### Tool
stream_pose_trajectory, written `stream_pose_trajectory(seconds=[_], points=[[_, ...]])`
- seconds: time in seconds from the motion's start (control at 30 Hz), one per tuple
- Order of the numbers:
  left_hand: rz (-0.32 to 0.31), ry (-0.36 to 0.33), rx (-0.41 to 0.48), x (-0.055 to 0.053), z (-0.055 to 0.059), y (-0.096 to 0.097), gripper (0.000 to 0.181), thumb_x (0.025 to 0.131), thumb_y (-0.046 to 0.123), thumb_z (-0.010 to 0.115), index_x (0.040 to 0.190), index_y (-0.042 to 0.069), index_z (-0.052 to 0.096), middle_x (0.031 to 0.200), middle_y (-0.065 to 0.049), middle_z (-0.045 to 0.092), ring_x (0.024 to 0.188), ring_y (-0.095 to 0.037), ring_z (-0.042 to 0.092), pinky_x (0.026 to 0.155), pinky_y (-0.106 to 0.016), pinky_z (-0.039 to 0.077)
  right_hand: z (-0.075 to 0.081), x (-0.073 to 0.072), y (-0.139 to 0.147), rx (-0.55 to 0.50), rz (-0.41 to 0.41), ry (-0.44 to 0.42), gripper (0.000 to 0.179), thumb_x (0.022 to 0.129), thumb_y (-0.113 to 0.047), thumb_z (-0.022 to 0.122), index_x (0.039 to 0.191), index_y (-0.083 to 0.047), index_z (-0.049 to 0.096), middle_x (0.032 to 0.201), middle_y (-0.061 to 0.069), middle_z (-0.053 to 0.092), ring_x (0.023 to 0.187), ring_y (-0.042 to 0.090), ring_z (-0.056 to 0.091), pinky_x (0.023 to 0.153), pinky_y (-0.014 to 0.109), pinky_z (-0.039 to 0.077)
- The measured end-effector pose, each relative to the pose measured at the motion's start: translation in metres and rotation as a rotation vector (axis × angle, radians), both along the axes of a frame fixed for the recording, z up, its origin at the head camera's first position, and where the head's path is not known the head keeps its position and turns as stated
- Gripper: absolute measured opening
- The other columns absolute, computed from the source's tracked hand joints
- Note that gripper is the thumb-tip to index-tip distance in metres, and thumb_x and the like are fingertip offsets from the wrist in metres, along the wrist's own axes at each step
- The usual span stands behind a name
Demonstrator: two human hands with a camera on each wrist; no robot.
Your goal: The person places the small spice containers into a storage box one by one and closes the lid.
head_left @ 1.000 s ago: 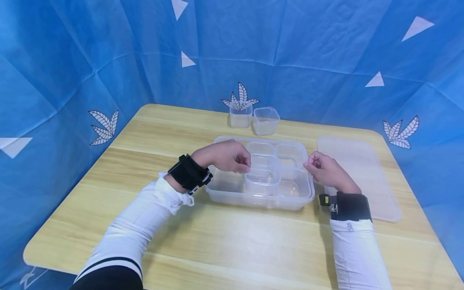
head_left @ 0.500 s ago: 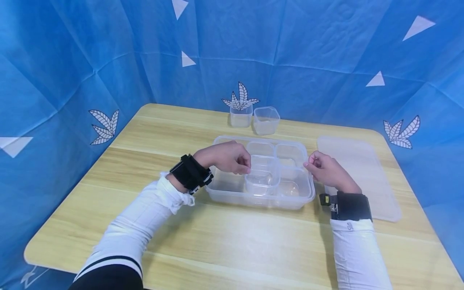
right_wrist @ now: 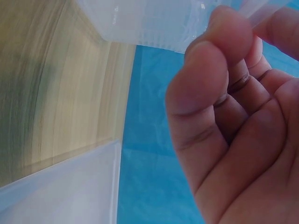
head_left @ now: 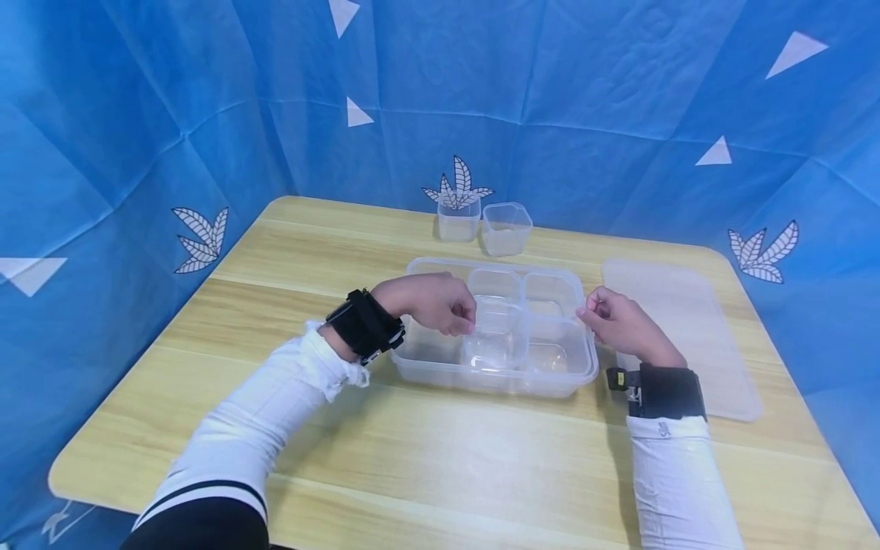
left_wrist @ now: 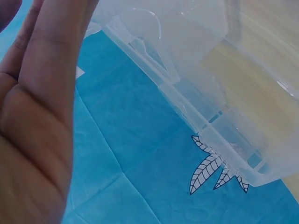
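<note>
A clear plastic food container [head_left: 440,374] stands at mid table, with several small clear cups inside. My left hand [head_left: 435,302] pinches the rim of one small cup [head_left: 490,351], which sits in the front middle of the container. Around it stand a front right cup [head_left: 557,355] and a back right cup [head_left: 552,286]. On the container's right rim, my right hand [head_left: 622,325] pinches with thumb and curled fingers. In the right wrist view the fingertips [right_wrist: 201,79] meet the container's wall [right_wrist: 145,23]. The left fingertips lie outside the left wrist view.
Two more small cups, a left one [head_left: 458,221] and a right one [head_left: 506,231], stand at the table's back edge. A flat translucent lid [head_left: 687,336] lies to the right, partly behind my right hand. A blue curtain [head_left: 584,92] hangs behind the wooden table [head_left: 426,473].
The small cup in my left hand has moved down into the container and slightly left, its rim now lower. My right hand keeps its place on the container's rim.
</note>
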State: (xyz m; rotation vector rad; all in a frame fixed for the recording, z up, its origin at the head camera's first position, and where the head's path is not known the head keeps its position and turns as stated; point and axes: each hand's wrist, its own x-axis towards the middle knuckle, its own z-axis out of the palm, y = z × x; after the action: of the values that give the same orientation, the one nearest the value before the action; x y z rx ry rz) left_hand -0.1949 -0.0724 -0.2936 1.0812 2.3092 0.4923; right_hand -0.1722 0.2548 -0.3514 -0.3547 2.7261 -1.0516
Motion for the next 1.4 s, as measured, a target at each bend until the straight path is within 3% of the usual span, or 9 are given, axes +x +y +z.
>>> stream_pose_trajectory(seconds=[0.23,0.63,1.17,1.4], points=[[0.012,-0.05,-0.085,0.0,-0.003,0.004,0.019,0.099,0.021,0.058,0.099,0.007,0.072,0.082,-0.002,0.069,0.075,-0.012,0.063,0.075,-0.028,0.05,0.002,0.001,-0.001,-0.006,0.003,0.0,0.022,0.101,-0.023,0.053,0.096,-0.002,0.048,0.07,0.008,0.053,0.061,0.022,0.053,0.052,0.03,0.042],[0.016,-0.079,-0.133,0.0,-0.004,0.007,0.022,0.1,0.021,0.055,0.099,0.006,0.071,0.083,0.001,0.067,0.079,-0.012,0.064,0.076,-0.027,0.051,0.001,0.001,0.0,-0.009,0.008,0.0,0.023,0.101,-0.024,0.053,0.096,-0.002,0.048,0.072,0.007,0.054,0.063,0.021,0.055,0.052,0.03,0.043],[0.024,-0.081,-0.166,0.001,-0.004,0.012,0.024,0.101,0.023,0.054,0.1,0.006,0.071,0.083,0.0,0.067,0.079,-0.012,0.063,0.076,-0.026,0.051,0.003,0.003,0.0,0.001,-0.001,-0.014,0.023,0.101,-0.024,0.053,0.098,-0.002,0.049,0.074,0.007,0.054,0.065,0.024,0.056,0.053,0.03,0.044],[-0.019,-0.067,-0.209,0.002,-0.005,0.013,0.028,0.102,0.025,0.053,0.104,0.004,0.071,0.092,-0.01,0.071,0.076,-0.014,0.061,0.077,-0.029,0.05,0.006,0.003,-0.001,-0.007,0.0,-0.021,0.024,0.101,-0.024,0.053,0.098,-0.001,0.048,0.075,0.008,0.053,0.065,0.023,0.055,0.053,0.03,0.043]])
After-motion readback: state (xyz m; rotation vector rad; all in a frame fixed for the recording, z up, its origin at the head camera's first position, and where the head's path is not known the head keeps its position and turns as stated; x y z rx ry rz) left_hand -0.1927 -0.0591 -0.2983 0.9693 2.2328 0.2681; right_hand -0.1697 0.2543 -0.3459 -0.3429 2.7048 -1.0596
